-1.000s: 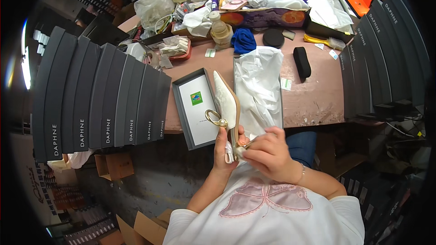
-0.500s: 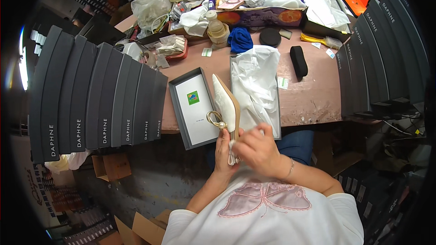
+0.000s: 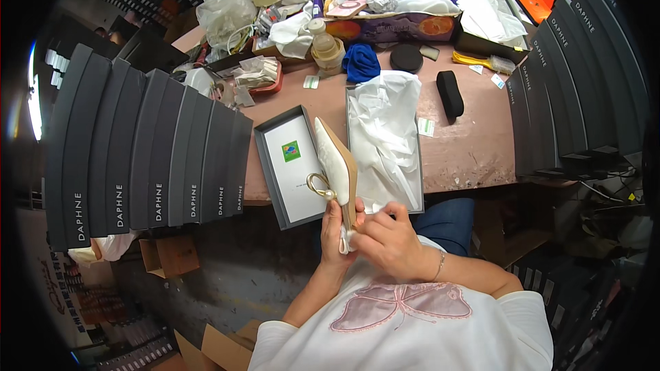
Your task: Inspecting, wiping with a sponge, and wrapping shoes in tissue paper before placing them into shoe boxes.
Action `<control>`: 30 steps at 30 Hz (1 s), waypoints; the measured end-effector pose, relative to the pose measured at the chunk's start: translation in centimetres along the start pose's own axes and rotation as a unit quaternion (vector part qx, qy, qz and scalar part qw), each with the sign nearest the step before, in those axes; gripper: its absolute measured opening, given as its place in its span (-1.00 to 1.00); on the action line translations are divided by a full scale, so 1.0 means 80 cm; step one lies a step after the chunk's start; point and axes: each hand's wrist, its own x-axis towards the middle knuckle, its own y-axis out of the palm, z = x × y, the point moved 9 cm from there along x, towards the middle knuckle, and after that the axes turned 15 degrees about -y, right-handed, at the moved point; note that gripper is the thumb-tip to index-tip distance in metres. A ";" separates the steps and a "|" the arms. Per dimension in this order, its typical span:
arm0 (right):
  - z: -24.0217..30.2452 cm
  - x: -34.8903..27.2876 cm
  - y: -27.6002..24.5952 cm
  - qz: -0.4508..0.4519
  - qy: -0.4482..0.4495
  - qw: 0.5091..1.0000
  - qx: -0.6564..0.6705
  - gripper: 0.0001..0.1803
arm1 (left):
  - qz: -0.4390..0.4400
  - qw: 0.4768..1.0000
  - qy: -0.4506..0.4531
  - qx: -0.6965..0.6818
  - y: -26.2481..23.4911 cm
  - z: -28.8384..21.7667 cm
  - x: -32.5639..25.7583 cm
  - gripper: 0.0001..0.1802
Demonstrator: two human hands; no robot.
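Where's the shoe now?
In the head view, the shoe is near the middle, in the left hand, with the lid to its left and crumpled tissue to its right.

desk (image 3: 474, 154) evenly bright, glaring white strip light (image 3: 34, 99) at left edge, floor (image 3: 230, 271) dim, fisheye-bent sides, black corners
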 end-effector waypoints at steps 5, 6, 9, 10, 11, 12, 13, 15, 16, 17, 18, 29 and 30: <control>-0.020 0.014 -0.002 -0.027 0.005 0.998 -0.048 -0.86 | -0.094 0.996 0.000 -0.002 -0.015 0.009 -0.010 -0.50; -0.011 0.008 0.001 -0.019 -0.007 0.999 -0.040 -0.86 | -0.082 0.997 0.009 0.000 -0.020 0.008 -0.008 -0.51; -0.002 0.000 0.004 0.001 -0.012 0.999 -0.031 -0.86 | -0.062 0.998 0.000 -0.011 -0.018 0.009 -0.002 -0.52; -0.012 0.004 0.004 -0.005 -0.008 0.999 -0.037 -0.87 | -0.101 0.995 -0.009 -0.008 -0.017 0.012 -0.006 -0.52; -0.026 0.014 0.004 -0.017 -0.006 0.999 -0.046 -0.88 | -0.104 0.994 -0.016 -0.027 -0.013 0.011 -0.008 -0.52; -0.032 0.019 0.002 -0.030 -0.004 0.998 -0.055 -0.89 | -0.112 0.993 -0.013 -0.021 -0.012 0.010 -0.009 -0.53; -0.025 0.018 0.002 -0.031 -0.005 0.998 -0.048 -0.89 | -0.121 0.993 -0.010 -0.014 -0.011 0.012 -0.010 -0.53; -0.003 0.003 0.007 -0.008 -0.029 0.999 -0.043 -0.87 | -0.057 0.998 0.015 0.023 -0.010 0.003 -0.006 -0.54; 0.003 -0.002 0.010 0.005 -0.040 0.998 -0.039 -0.85 | -0.073 0.997 0.003 0.016 -0.020 0.006 -0.007 -0.54; -0.001 -0.003 0.011 0.006 -0.033 0.999 -0.040 -0.85 | -0.087 0.996 -0.009 0.004 -0.020 0.009 -0.006 -0.54; -0.010 0.000 0.010 -0.003 -0.024 0.999 -0.046 -0.86 | -0.102 0.994 -0.025 -0.008 -0.021 0.015 -0.006 -0.54; -0.031 0.009 0.019 0.025 -0.008 0.999 -0.019 -0.81 | -0.093 0.993 -0.037 -0.056 -0.036 0.025 0.002 -0.51; -0.028 0.009 0.021 0.030 -0.011 0.999 -0.018 -0.82 | -0.118 0.990 -0.040 -0.066 -0.033 0.022 0.001 -0.50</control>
